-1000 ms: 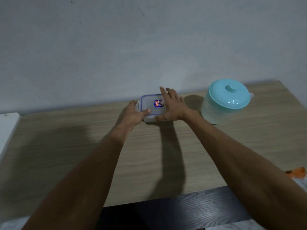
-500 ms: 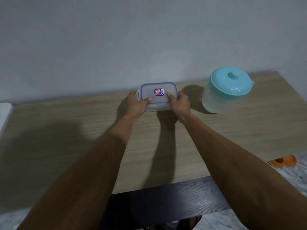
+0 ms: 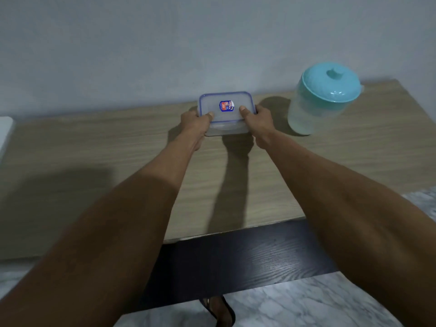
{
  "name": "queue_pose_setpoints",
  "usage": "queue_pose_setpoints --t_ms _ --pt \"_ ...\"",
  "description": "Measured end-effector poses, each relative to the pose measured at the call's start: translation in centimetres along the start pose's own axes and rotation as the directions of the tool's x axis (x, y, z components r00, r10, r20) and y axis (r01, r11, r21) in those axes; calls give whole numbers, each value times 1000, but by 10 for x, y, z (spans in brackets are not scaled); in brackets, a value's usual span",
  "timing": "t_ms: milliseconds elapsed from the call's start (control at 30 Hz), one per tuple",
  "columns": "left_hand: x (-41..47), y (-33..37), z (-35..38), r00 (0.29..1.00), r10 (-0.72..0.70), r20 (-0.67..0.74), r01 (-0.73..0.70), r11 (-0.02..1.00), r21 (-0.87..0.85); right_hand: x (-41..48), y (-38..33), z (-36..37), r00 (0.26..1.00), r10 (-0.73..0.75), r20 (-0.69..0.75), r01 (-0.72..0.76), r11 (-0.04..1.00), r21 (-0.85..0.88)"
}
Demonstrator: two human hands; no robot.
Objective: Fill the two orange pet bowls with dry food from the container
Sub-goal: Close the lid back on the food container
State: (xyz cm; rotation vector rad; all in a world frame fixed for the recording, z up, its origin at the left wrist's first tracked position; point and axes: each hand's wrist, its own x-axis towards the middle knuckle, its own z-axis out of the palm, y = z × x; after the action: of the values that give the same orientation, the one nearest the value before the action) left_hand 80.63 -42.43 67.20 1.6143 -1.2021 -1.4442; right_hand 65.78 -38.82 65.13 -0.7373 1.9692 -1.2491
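container [image 3: 227, 109]: clear smooth plastic; table [image 3: 94, 149]: matt woodgrain; jug [image 3: 323, 100]: glossy plastic

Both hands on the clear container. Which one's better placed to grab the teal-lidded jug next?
Right, probably: right hand grips the container end nearest the jug; left hand holds the far end.

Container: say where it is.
Head view: the container is near the wall, gripped between the left hand and right hand, teal jug to its right.
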Motion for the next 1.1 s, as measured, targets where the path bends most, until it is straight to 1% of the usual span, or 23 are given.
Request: queue_pose_setpoints --t_ms 67,167,233,500,633,800,900,1000,1100 --pt "-14 -3 -5 1000 5 -10 -6 999 -38 -14 0 -5 1000 -10 3 10 1000 13" --pt "-48 -4 -16 999 -5 -48 6 1000 30 -44 -2 -16 1000 -25 11 24 998 51" --pt "-75 -4 -24 997 13 -81 -9 999 50 -68 -3 -27 999 -48 18 47 997 59" --pt "-209 -15 -53 988 105 -109 -99 994 55 -186 1 -79 989 -133 65 125 987 103" --pt "-273 -33 -66 978 118 -172 -108 992 68 -246 15 -98 985 -145 96 136 986 99" --pt "-325 -76 -76 985 63 -161 -57 998 41 -306 45 -111 987 -101 126 92 993 71" --pt "-343 -110 -76 988 62 -144 -58 998 32 -329 78 -114 990 -69 125 59 995 79" --pt "-349 -157 -75 988 47 -148 -44 999 22 -345 115 -107 994 -23 106 10 993 119" --pt "-335 -210 -76 988 18 -151 -19 1000 -6 -347 156 -86 994 -18 107 6 994 113"
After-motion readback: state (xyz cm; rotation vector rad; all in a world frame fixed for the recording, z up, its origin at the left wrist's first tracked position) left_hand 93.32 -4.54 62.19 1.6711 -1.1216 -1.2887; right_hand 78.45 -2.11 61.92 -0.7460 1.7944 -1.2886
